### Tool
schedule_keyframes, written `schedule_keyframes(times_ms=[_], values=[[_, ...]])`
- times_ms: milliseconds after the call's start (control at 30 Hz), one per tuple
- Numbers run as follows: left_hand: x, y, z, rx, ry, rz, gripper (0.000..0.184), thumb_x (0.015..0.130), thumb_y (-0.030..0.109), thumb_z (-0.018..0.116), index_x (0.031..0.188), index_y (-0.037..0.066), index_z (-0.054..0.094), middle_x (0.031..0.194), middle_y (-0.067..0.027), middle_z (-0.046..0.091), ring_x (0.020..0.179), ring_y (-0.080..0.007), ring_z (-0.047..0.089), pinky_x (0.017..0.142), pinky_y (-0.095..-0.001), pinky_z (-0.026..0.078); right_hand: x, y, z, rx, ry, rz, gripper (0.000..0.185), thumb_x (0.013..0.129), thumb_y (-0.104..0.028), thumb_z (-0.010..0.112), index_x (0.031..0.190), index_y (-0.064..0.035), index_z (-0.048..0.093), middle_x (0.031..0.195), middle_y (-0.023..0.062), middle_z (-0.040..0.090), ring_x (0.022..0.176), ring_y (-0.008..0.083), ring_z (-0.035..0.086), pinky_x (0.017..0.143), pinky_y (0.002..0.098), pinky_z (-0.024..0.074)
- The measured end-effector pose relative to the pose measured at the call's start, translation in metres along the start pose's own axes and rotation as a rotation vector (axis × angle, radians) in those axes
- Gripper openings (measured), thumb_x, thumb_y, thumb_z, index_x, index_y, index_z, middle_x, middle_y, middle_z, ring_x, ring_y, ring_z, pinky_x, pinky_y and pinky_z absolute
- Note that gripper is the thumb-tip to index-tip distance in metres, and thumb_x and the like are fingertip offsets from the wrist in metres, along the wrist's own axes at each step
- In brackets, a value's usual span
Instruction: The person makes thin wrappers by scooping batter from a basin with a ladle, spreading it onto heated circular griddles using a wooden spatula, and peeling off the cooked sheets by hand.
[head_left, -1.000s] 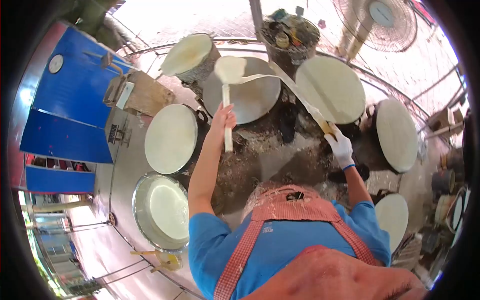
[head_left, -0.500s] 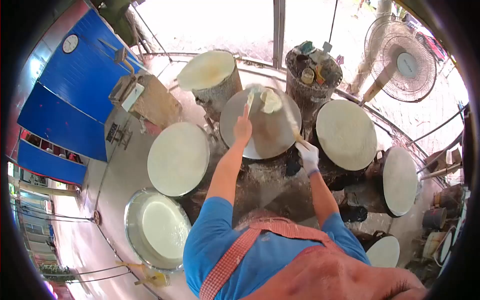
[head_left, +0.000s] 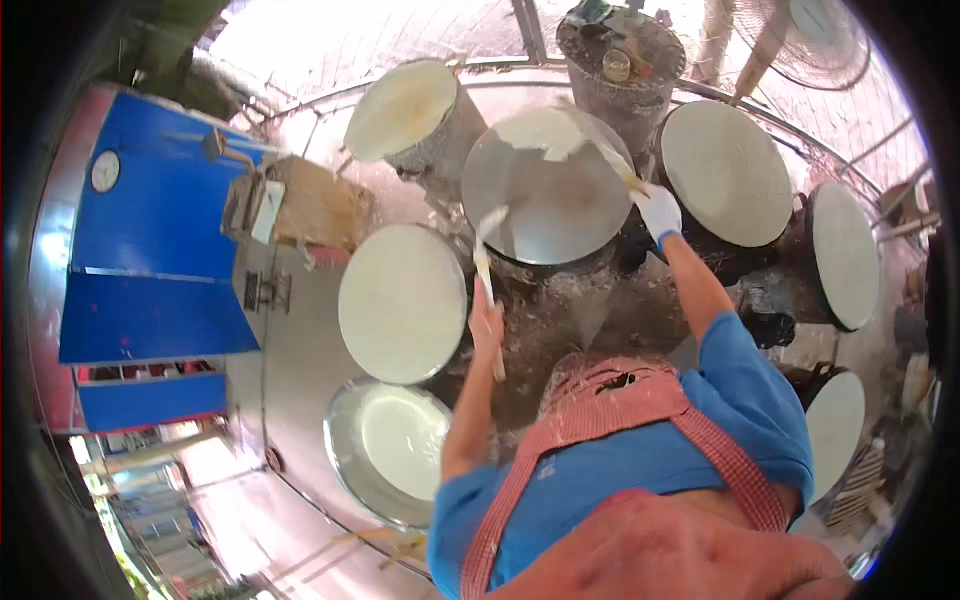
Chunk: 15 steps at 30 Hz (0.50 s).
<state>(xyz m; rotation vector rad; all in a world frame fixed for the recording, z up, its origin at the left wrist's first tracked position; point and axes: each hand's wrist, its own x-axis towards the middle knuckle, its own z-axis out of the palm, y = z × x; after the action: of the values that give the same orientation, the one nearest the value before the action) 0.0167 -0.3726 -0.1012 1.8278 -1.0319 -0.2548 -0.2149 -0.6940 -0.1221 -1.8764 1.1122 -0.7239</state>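
My left hand (head_left: 487, 325) is closed around the handle of a flat spatula (head_left: 484, 262), its whitish blade raised near the left rim of the middle griddle (head_left: 545, 215). In a white glove, my right hand (head_left: 658, 213) grips the wooden handle of a long, flat-bladed scraper (head_left: 607, 150). That blade reaches over the far right part of the griddle and is blurred. A patch of pale batter (head_left: 540, 130) lies along the griddle's far side, next to the blade. The rest of the round, dark plate shows bare grey metal with a brownish centre.
Pale-coated round griddles stand at left (head_left: 403, 305), right (head_left: 727, 175) and far right (head_left: 845, 257). A metal basin (head_left: 337, 445) of white liquid sits at lower left. Behind are a drum with a pale round top (head_left: 405, 110), a cluttered drum (head_left: 620, 95) and a fan (head_left: 810, 40).
My left hand with the spatula has drawn back from over the middle griddle toward my body. The batter now lies spread along the far side instead of bunched up. The view has shifted.
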Motion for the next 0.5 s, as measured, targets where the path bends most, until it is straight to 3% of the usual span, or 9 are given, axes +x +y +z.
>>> schedule_keyframes(times_ms=[33,67,100,133,200,267,333,367,500], values=[[-0.013,-0.008,-0.001,0.028,0.057,0.178,0.068,0.075,-0.007,0.046,0.137,0.016,0.028,0.111,-0.0047,0.054,0.054,-0.0122,0.046,0.050,-0.0242,0.041,-0.018,-0.035,0.001,0.209,-0.017,0.303,0.035,0.075,-0.028,0.058,0.101,-0.0050,0.061,0.087,0.0113,0.065,0.074,0.0249,0.062,0.068,0.0323,0.0475],[-0.030,0.003,-0.010,-0.150,-0.028,-0.193,0.069,0.075,-0.008,0.046,0.137,0.016,0.027,0.109,-0.0053,0.054,0.052,-0.0098,0.043,0.046,-0.0230,0.038,-0.047,-0.083,0.014,0.424,-0.043,0.623,0.038,0.074,-0.027,0.060,0.104,-0.0039,0.061,0.088,0.0099,0.066,0.073,0.0222,0.062,0.068,0.0300,0.0471],[-0.040,0.011,-0.015,-0.320,-0.111,-0.576,0.070,0.075,-0.009,0.046,0.137,0.016,0.026,0.107,-0.0058,0.055,0.049,-0.0074,0.040,0.042,-0.0218,0.035,-0.056,-0.082,0.047,0.499,-0.001,0.519,0.038,0.072,-0.027,0.064,0.103,-0.0058,0.062,0.089,0.0086,0.066,0.074,0.0213,0.060,0.071,0.0315,0.0461],[-0.043,0.013,-0.017,-0.336,-0.146,-0.625,0.069,0.076,-0.007,0.047,0.138,0.015,0.025,0.106,-0.0062,0.055,0.047,-0.0055,0.037,0.040,-0.0199,0.031,-0.047,-0.055,0.083,0.263,0.017,0.181,0.037,0.071,-0.029,0.063,0.102,-0.0072,0.063,0.089,0.0125,0.065,0.079,0.0247,0.060,0.074,0.0333,0.0455],[-0.044,0.008,-0.019,-0.326,-0.169,-0.663,0.068,0.077,-0.004,0.049,0.138,0.015,0.025,0.111,-0.0083,0.053,0.048,-0.0064,0.039,0.041,-0.0210,0.033,-0.035,-0.084,0.063,-0.158,-0.158,0.079,0.037,0.072,-0.034,0.058,0.096,-0.0070,0.064,0.089,0.0182,0.063,0.084,0.0293,0.060,0.077,0.0338,0.0446],[-0.049,0.003,-0.023,-0.203,-0.164,-0.538,0.066,0.077,-0.002,0.048,0.137,0.014,0.027,0.110,-0.0105,0.053,0.047,-0.0077,0.041,0.041,-0.0227,0.034,-0.030,-0.065,0.023,-0.045,-0.100,0.002,0.035,0.073,-0.033,0.056,0.095,-0.0071,0.065,0.075,0.0155,0.063,0.066,0.0247,0.060,0.063,0.0340,0.0475],[-0.040,0.016,-0.024,-0.180,-0.156,-0.488,0.065,0.077,-0.002,0.048,0.136,0.014,0.028,0.110,-0.0121,0.053,0.047,-0.0085,0.041,0.042,-0.0237,0.034,-0.035,-0.049,-0.006,0.211,-0.028,0.278,0.031,0.073,-0.029,0.057,0.094,-0.0070,0.065,0.060,0.0083,0.057,0.046,0.0168,0.052,0.044,0.0309,0.0438],[-0.043,0.017,-0.024,-0.191,-0.142,-0.519,0.065,0.076,-0.002,0.048,0.136,0.014,0.029,0.105,-0.0116,0.054,0.047,-0.0088,0.041,0.041,-0.0241,0.035,-0.047,-0.068,-0.003,0.568,-0.019,0.530,0.027,0.073,-0.024,0.059,0.092,-0.0058,0.065,0.053,0.0019,0.048,0.039,0.0101,0.042,0.033,0.0274,0.0347],[-0.050,0.019,-0.024,-0.123,-0.127,-0.599,0.067,0.076,-0.002,0.049,0.136,0.018,0.029,0.084,-0.0087,0.057,0.044,-0.0094,0.040,0.040,-0.0253,0.035,-0.053,-0.083,0.045,0.632,-0.253,0.441,0.030,0.070,-0.019,0.067,0.095,-0.0027,0.065,0.059,-0.0003,0.053,0.046,0.0096,0.045,0.043,0.0265,0.0366]])
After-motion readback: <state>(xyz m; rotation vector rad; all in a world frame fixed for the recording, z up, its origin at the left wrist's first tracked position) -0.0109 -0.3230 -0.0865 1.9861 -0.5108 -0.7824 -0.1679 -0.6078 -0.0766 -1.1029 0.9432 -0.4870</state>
